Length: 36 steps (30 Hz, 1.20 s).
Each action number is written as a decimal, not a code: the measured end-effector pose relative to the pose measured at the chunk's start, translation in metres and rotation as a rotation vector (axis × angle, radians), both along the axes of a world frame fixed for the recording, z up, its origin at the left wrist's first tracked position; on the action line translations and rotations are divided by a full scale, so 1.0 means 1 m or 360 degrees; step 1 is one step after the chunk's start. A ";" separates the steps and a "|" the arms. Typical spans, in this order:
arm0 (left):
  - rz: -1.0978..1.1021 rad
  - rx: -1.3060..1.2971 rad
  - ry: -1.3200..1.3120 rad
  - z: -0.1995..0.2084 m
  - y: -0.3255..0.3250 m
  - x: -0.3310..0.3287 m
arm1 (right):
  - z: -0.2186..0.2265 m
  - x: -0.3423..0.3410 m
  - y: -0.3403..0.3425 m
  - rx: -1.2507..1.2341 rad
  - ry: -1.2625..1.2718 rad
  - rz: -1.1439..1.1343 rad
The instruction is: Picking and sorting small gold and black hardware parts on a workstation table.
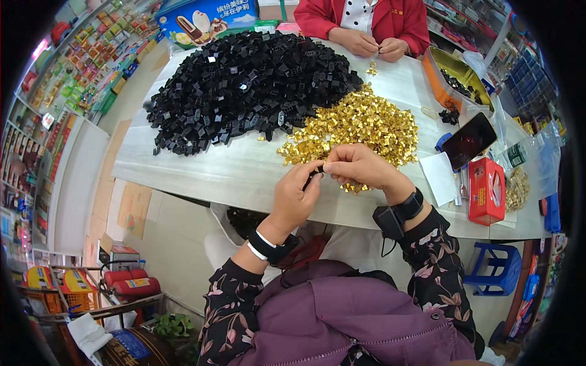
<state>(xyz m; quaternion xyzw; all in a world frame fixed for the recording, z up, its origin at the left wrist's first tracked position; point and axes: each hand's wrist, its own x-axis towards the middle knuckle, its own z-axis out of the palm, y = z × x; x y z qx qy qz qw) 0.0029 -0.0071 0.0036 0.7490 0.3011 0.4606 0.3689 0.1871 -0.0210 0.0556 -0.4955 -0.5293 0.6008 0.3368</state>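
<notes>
My left hand (pixel 294 198) pinches a small black plastic piece (pixel 315 171) between thumb and fingers, just over the table's near edge. My right hand (pixel 361 168) meets it there, thumb and forefinger pressed together at the end of the piece. Whatever those right fingertips hold is too small to make out. Right behind my hands spreads a pile of small shiny gold metal pieces (pixel 372 122). To its left rises a large heap of black plastic pieces (pixel 244 85), similar in colour to the one I hold.
Across the white table (pixel 201 174), a person in a red jacket (pixel 400 21) works with both hands near a few gold pieces. At right are an orange tin (pixel 441 85), a dark phone (pixel 470 141), a red tin (pixel 486 192) and a blue stool (pixel 495 268).
</notes>
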 end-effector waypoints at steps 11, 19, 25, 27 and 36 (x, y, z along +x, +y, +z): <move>-0.0035 0.0240 0.0172 -0.001 0.003 -0.003 | -0.009 0.008 0.003 0.0043 -0.0184 0.0131; -0.0228 -0.0625 -0.0186 0.004 0.011 -0.004 | -0.013 -0.007 0.001 0.0138 -0.0084 -0.0103; -0.0126 -0.1267 -0.0484 0.040 0.073 -0.040 | -0.018 -0.007 -0.003 0.0899 -0.1168 -0.0166; -0.0130 -0.1231 -0.0453 0.043 0.092 -0.039 | -0.022 -0.008 -0.005 0.1131 -0.1343 -0.0237; 0.0228 0.0880 0.1518 0.030 0.119 -0.013 | -0.014 0.000 -0.001 0.0950 -0.1123 -0.0237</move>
